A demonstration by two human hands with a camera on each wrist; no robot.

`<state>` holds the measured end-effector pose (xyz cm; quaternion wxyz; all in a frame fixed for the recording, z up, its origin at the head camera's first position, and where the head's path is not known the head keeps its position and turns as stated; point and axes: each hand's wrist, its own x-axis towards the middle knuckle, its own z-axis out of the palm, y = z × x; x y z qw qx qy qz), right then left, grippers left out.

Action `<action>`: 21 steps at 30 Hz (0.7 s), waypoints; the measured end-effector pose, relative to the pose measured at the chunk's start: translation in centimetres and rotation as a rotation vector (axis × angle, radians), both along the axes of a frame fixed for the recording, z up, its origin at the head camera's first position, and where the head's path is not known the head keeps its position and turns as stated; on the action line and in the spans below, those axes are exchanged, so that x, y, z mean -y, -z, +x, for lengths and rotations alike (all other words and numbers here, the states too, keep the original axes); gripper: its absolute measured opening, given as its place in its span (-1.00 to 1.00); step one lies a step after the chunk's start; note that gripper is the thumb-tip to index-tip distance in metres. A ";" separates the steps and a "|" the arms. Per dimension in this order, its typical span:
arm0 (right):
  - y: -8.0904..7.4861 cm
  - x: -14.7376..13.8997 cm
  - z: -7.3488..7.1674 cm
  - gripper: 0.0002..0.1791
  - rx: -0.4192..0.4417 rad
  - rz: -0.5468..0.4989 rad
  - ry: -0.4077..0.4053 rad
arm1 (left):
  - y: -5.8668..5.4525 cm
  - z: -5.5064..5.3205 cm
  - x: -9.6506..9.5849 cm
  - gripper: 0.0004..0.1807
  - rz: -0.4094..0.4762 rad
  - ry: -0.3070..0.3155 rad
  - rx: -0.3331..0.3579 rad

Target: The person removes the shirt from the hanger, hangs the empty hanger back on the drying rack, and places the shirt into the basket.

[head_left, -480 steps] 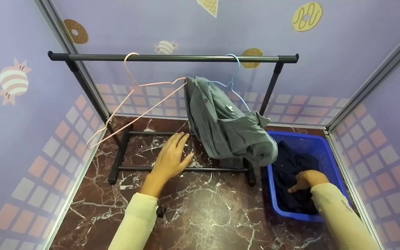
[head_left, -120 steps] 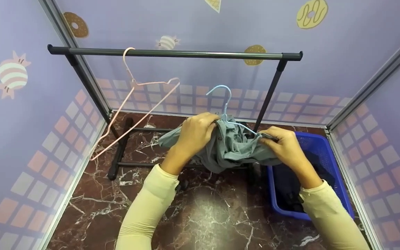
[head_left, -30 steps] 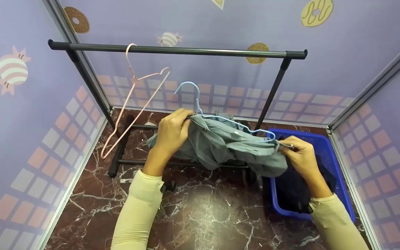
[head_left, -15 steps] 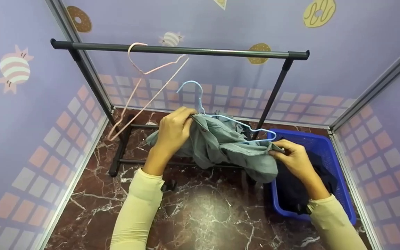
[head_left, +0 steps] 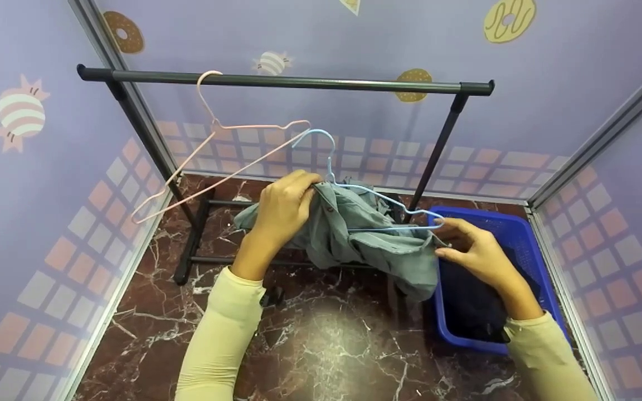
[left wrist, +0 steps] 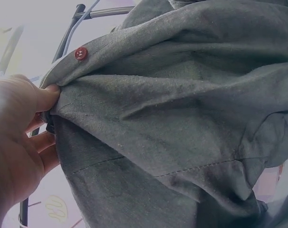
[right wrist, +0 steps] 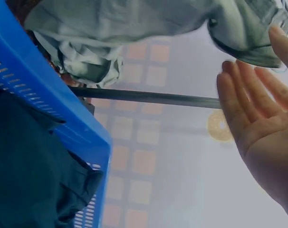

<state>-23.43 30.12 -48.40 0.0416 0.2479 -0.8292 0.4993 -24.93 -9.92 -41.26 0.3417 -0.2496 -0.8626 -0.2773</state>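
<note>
Fingers and thumb of the left hand (head_left: 285, 203) pinch the edge of a grey-green shirt (head_left: 332, 236), close to a red button (left wrist: 81, 53); those of the right hand (head_left: 482, 256) are loosely extended, thumb apart from forefinger, beside the shirt's other end, though the view is too poor to say whether they touch it. The shirt hangs in folds between the two sets of fingers. A blue hanger (head_left: 393, 228) sits partly in those folds, its hook rising just beside the left fingertips, its rounded end by the right forefinger.

Above the left fingers, a pink hanger (head_left: 254, 126) hangs tilted from a black rail (head_left: 310, 83). Below the right fingers, a blue basket (head_left: 439, 314) holding dark cloth (head_left: 471, 303) stands on the floor (head_left: 326, 362). That floor, spread beneath all the fingers, is glossy dark reddish brown, veined white like marble. Lilac walls (head_left: 198, 33) stand beyond and to either side of the fingers, printed with doughnuts (head_left: 414, 92), striped sweets (head_left: 21, 113) and, lower down, pink and pale squares (head_left: 380, 146)
</note>
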 end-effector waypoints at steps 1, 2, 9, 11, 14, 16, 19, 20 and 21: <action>-0.2 0.0 0.0 -0.38 0.007 0.007 -0.002 | -0.1 0.0 -0.1 -0.80 -0.008 0.001 -0.003; -0.5 0.1 0.0 -0.37 0.014 0.010 -0.003 | -0.1 0.1 -0.2 -0.80 -0.016 0.000 -0.005; -2.4 1.0 -0.5 -0.36 -0.089 0.127 -0.006 | -0.4 0.1 -0.8 -0.79 -0.050 0.023 -0.005; -3.0 1.4 -0.8 -0.36 -0.130 0.181 -0.014 | -0.3 0.1 -1.0 -0.79 -0.057 0.027 -0.002; -3.8 2.1 -1.3 -0.37 -0.180 0.249 -0.038 | -0.3 -0.1 -1.3 -0.79 -0.069 0.030 0.003; -4.2 2.5 -1.6 -0.39 -0.213 0.281 -0.061 | -0.3 -0.2 -1.5 -0.80 -0.077 0.029 0.003; -4.7 3.3 -2.0 -0.42 -0.244 0.334 -0.096 | -0.3 -0.2 -1.9 -0.81 -0.082 0.032 -0.002; -4.8 3.5 -2.1 -0.43 -0.248 0.353 -0.110 | -0.3 -0.2 -2.0 -0.81 -0.083 0.033 -0.004; -4.9 3.7 -2.1 -0.44 -0.246 0.372 -0.123 | -0.3 -0.2 -2.1 -0.81 -0.085 0.034 -0.007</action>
